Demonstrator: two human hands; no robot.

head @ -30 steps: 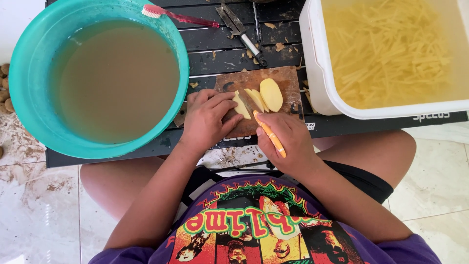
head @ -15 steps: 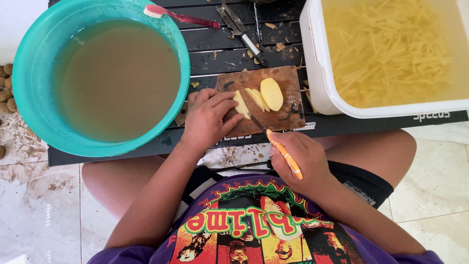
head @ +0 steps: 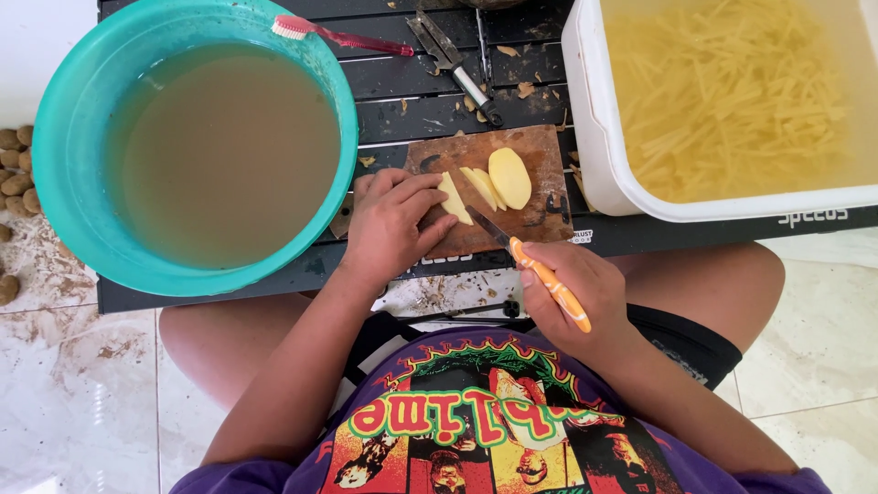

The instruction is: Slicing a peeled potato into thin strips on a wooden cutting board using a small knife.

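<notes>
Wooden cutting board (head: pixel 540 155) is sitting at the middle of the action, resting on the black slatted table (head: pixel 412 101), and everything else is arranging itself around it. On the board, a peeled potato (head: pixel 485 183) is lying already cut into flat slices, fanned and leaning on one another; the roundest slice is lying furthest to the board's right. The left hand (head: pixel 391 222) is pressing down on the board's left part, fingertips curled and touching the nearest slice, pinning it. The right hand (head: pixel 574 293) is hanging off the board's near edge, clenched around the orange handle of a paring knife (head: pixel 521 256), whose blade is slanting back across the board toward the slices.

By the look of it, the slabbing is done and the cutting into sticks is what is left for this potato. Right of the board, the white tub (head: pixel 585 119) is holding water packed with yellow potato sticks, so a good deal of work is looking finished. Left of the board, the teal basin (head: pixel 64 210) is holding murky water, a red toothbrush (head: pixel 338 35) lying across its rim. Beyond the board, a peeler (head: pixel 457 64) is lying idle among scraps. Far left of the board, unpeeled small potatoes (head: pixel 16 174) are waiting on the floor, so plenty is remaining.
</notes>
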